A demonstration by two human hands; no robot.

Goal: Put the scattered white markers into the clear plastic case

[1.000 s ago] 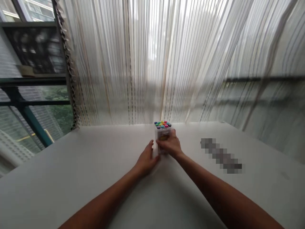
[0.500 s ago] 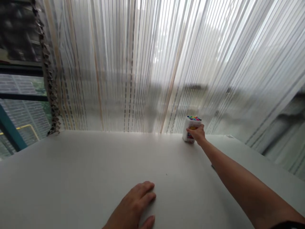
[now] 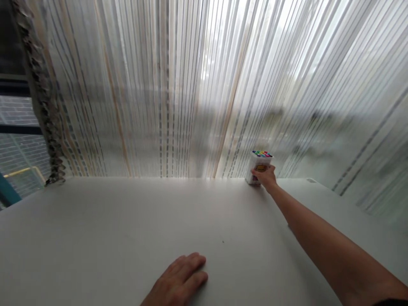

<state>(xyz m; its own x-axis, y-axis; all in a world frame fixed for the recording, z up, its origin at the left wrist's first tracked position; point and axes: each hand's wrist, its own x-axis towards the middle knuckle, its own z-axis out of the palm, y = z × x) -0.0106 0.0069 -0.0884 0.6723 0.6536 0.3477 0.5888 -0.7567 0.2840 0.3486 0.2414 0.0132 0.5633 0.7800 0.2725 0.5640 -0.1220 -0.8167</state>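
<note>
My right hand (image 3: 266, 176) reaches far out across the white table (image 3: 111, 229) and is wrapped round a small clear box of markers (image 3: 259, 163) with several coloured caps on top. The box stands upright at the table's far edge, touching the curtain. My left hand (image 3: 178, 282) lies flat on the table near its front edge, fingers stretched out, holding nothing.
A sheer striped curtain (image 3: 197, 85) hangs along the whole far edge of the table. At the left its fringed border (image 3: 47, 127) ends, with a window and railing (image 3: 15, 170) beyond. A small dark speck (image 3: 223, 242) lies mid-table.
My right hand carried the marker box from the middle of the table to the far right edge by the curtain. My left hand let go and drew back to the front.
</note>
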